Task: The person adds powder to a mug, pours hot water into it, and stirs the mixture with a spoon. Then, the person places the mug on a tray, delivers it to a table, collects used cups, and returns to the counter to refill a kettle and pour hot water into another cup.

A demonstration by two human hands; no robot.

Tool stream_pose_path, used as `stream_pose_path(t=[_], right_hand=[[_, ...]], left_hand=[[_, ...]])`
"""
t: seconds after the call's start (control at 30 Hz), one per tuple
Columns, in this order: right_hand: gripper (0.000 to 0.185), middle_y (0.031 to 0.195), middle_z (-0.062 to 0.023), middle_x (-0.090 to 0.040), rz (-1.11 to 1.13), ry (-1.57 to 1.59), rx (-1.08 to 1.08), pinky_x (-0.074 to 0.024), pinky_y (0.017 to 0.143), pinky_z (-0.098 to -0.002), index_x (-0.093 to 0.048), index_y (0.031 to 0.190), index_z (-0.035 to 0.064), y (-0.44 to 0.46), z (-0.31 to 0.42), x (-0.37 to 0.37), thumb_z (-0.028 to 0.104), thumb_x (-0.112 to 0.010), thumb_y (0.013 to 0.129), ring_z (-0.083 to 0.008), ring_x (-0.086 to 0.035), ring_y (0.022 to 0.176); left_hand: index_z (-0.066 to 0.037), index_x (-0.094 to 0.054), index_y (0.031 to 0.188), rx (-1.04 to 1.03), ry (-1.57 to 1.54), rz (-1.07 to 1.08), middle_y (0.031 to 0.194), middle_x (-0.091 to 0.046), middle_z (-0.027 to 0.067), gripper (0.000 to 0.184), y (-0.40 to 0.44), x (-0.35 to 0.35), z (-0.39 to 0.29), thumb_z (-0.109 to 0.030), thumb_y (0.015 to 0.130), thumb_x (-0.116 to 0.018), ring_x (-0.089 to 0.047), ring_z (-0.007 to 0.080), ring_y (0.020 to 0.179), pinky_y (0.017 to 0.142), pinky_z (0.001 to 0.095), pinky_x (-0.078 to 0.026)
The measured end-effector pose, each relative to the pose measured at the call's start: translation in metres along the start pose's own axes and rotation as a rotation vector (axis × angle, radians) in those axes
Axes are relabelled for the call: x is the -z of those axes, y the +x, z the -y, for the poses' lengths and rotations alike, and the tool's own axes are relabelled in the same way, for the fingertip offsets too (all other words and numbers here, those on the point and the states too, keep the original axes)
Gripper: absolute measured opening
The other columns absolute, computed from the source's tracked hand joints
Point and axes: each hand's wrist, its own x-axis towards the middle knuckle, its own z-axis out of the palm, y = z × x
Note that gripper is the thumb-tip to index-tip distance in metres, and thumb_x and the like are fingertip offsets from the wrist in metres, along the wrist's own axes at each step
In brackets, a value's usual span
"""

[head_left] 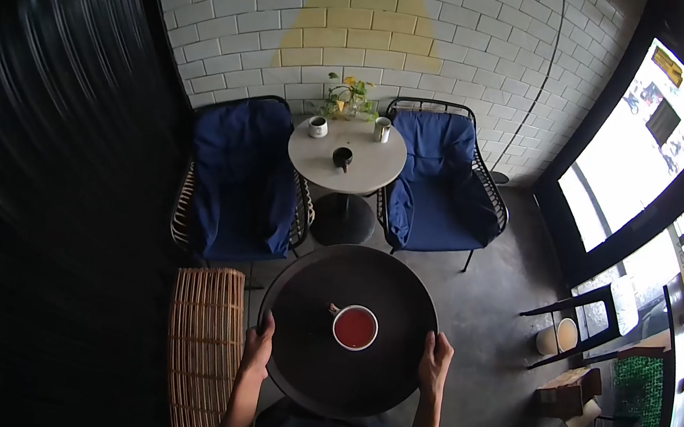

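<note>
A round black serving tray point(303, 365) is held level in front of my body. My left hand point(257, 348) grips its left rim, thumb on top. On the opposite rim, my right hand point(435, 365) is closed the same way. Near the middle of the tray stands a cup of red drink point(355, 328), its handle pointing left. Beyond the tray is a round pale table point(326, 172). It bears a white cup point(317, 127), a dark cup point(342, 158), a light-coloured canister or mug point(382, 130) and a plant with yellow and green leaves point(350, 97).
Blue-cushioned chairs point(436, 200) flank the table, the other blue chair point(243, 173) being on the left. A wicker piece point(204, 343) stands close by my left arm. To the right are a cardboard box point(570, 392), a dark stool point(589, 318) and a glass door point(639, 150).
</note>
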Motion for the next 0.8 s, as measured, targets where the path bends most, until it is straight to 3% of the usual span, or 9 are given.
stream_pose_path(t=[0.07,0.2,0.33,0.4,0.5,0.57,0.63,0.7,0.8], right_hand=[[0.039,0.065,0.0037,-0.026,0.026,-0.019,-0.016,-0.0217,0.052,-0.0305,-0.035,0.072,0.0017,0.039,-0.002,-0.022,0.018,-0.056,0.1,-0.0055,-0.026,0.064],[0.04,0.065,0.0038,-0.027,0.072,-0.003,0.009,-0.0221,0.052,-0.0307,-0.035,0.072,0.0017,0.122,-0.008,-0.068,0.019,-0.056,0.1,-0.0053,-0.027,0.065],[0.038,0.065,0.0042,-0.031,0.163,-0.002,0.006,-0.0245,0.053,-0.0297,-0.04,0.072,0.0014,0.204,-0.001,-0.109,0.019,-0.056,0.1,-0.0047,-0.03,0.066],[0.037,0.065,0.0046,-0.033,0.217,0.028,0.018,-0.0258,0.053,-0.0288,-0.042,0.072,0.0015,0.245,-0.001,-0.131,0.019,-0.057,0.1,-0.0043,-0.032,0.067],[0.031,0.068,0.0057,-0.039,0.377,0.122,-0.006,-0.0282,0.055,-0.0271,-0.049,0.075,0.0019,0.3,-0.006,-0.167,0.02,-0.058,0.1,-0.0038,-0.035,0.068],[0.029,0.072,0.0005,-0.052,0.484,0.051,-0.004,-0.0381,0.063,-0.0282,-0.058,0.088,-0.0045,0.334,0.004,-0.192,0.022,-0.058,0.1,-0.0068,-0.042,0.074],[0.026,0.074,0.0027,-0.052,0.544,0.13,-0.012,-0.0379,0.062,-0.0259,-0.057,0.087,-0.0023,0.357,0.012,-0.226,0.021,-0.058,0.1,-0.0051,-0.043,0.074],[0.026,0.079,0.0042,-0.055,0.613,0.171,-0.023,-0.0406,0.067,-0.0226,-0.058,0.089,-0.0007,0.376,0.012,-0.254,0.022,-0.058,0.101,-0.0035,-0.046,0.077],[0.028,0.077,0.0054,-0.051,0.611,0.252,-0.057,-0.0378,0.065,-0.0227,-0.057,0.087,0.0004,0.394,0.021,-0.302,0.024,-0.056,0.102,-0.0028,-0.042,0.076]], left_hand=[[0.002,-0.054,0.127,0.057,-0.097,-0.22,0.13,-0.057,0.0176,0.079,0.0,-0.02,-0.041,-0.068,0.09,-0.054,-0.052,0.0258,0.124,0.103,0.0407,-0.041],[0.004,-0.051,0.132,-0.007,-0.205,-0.052,0.137,-0.052,0.0201,0.084,0.059,-0.032,-0.086,-0.069,0.092,-0.049,-0.046,0.0305,0.131,0.109,0.0458,-0.036],[0.005,-0.048,0.135,-0.091,-0.213,-0.135,0.142,-0.047,0.0217,0.085,0.083,-0.059,-0.154,-0.069,0.092,-0.047,-0.043,0.0333,0.134,0.11,0.0472,-0.035],[0.0,-0.033,0.149,-0.058,-0.215,-0.133,0.15,-0.04,0.0202,0.089,0.13,-0.057,-0.146,-0.068,0.093,-0.046,-0.04,0.0332,0.138,0.109,0.0464,-0.039],[0.003,-0.044,0.14,-0.002,-0.329,-0.303,0.146,-0.044,0.0215,0.087,0.137,-0.074,-0.186,-0.069,0.092,-0.047,-0.042,0.0345,0.135,0.112,0.048,-0.034],[0.002,-0.042,0.142,0.094,-0.41,-0.306,0.147,-0.043,0.0211,0.086,0.162,-0.068,-0.18,-0.068,0.092,-0.049,-0.042,0.0341,0.136,0.111,0.0484,-0.035],[0.001,-0.041,0.143,0.159,-0.496,-0.291,0.148,-0.042,0.0207,0.085,0.195,-0.068,-0.182,-0.066,0.093,-0.05,-0.042,0.0337,0.136,0.11,0.0489,-0.036],[0.0,-0.043,0.142,-0.004,-0.529,-0.411,0.147,-0.043,0.0194,0.077,0.217,-0.068,-0.188,-0.06,0.095,-0.052,-0.044,0.0315,0.133,0.107,0.047,-0.041],[0.0,-0.044,0.141,0.047,-0.646,-0.427,0.145,-0.045,0.0172,0.07,0.243,-0.058,-0.213,-0.055,0.097,-0.052,-0.046,0.0285,0.132,0.107,0.044,-0.042]])
